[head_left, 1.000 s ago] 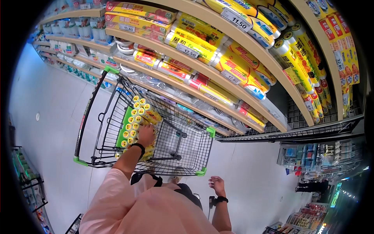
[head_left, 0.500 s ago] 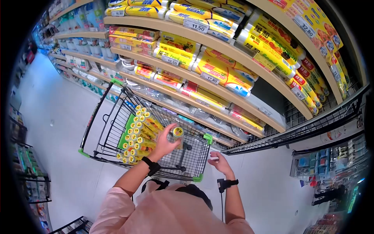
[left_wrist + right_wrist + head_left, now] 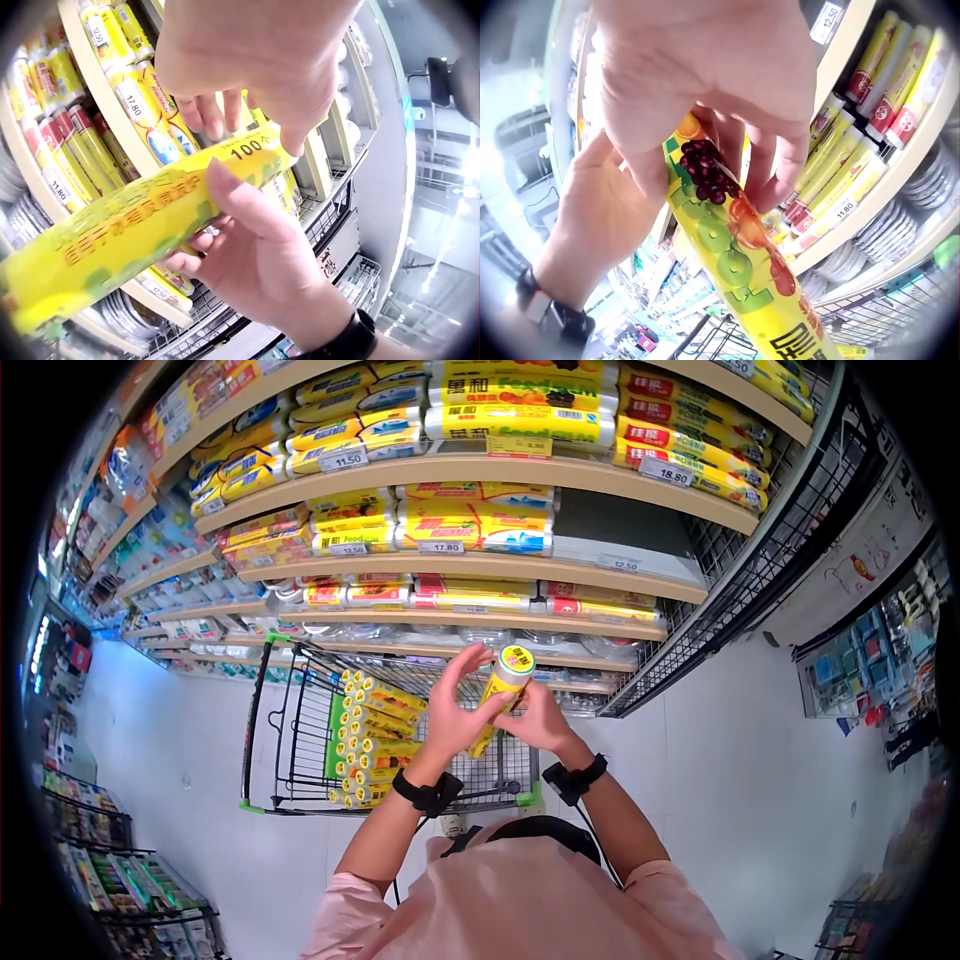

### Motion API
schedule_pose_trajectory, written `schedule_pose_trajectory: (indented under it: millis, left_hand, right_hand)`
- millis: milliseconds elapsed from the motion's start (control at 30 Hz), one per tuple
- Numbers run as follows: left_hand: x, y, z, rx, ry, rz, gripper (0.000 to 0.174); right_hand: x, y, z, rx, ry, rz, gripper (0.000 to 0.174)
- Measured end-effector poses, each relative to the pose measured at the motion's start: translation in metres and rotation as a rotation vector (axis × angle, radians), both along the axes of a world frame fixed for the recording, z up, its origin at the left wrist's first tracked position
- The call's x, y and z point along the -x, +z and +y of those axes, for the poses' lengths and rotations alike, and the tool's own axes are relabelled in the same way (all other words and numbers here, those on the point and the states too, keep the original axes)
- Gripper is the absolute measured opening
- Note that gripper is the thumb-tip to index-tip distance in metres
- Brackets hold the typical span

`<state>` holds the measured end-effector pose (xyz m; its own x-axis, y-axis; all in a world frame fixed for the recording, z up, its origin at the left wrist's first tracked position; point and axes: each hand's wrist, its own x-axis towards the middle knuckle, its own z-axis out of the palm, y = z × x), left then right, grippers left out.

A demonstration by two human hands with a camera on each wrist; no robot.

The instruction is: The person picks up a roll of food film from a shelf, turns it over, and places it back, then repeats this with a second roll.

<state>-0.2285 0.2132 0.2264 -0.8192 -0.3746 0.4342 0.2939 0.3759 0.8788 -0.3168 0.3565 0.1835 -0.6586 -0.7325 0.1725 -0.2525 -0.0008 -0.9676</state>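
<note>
A yellow roll with a white, round-labelled end (image 3: 514,664) is held tilted above the cart (image 3: 290,810). My left hand (image 3: 458,710) is on its left side, thumb against the roll, other fingers raised around its upper end. From the right, my right hand (image 3: 540,718) grips it. In the left wrist view my right hand (image 3: 259,262) has its thumb over the printed wrap (image 3: 127,225) and fingers beneath. Fruit pictures (image 3: 739,232) show below my right hand (image 3: 705,67) in the right wrist view. Several similar rolls (image 3: 385,735) lie stacked at the cart's left end.
Shelves (image 3: 470,565) of yellow rolls and boxes curve across the top, just beyond the cart. A black wire rack (image 3: 690,625) stands at their right end. Bare floor (image 3: 680,760) lies right of the cart; low display racks (image 3: 140,880) stand at lower left.
My left hand has lifted a roll from the cart's stack and moved it right and up. My right hand has come from the right onto the roll. The head view has turned toward the shelves.
</note>
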Motion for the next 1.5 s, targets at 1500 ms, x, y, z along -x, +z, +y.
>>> schedule_pose_trajectory:
  millis: [1500]
  left_hand:
    - [0.008, 0.033, 0.026, -0.838, -0.072, 0.025, 0.035]
  right_hand:
    - [0.101, 0.018, 0.176, 0.524, 0.048, -0.763, 0.038]
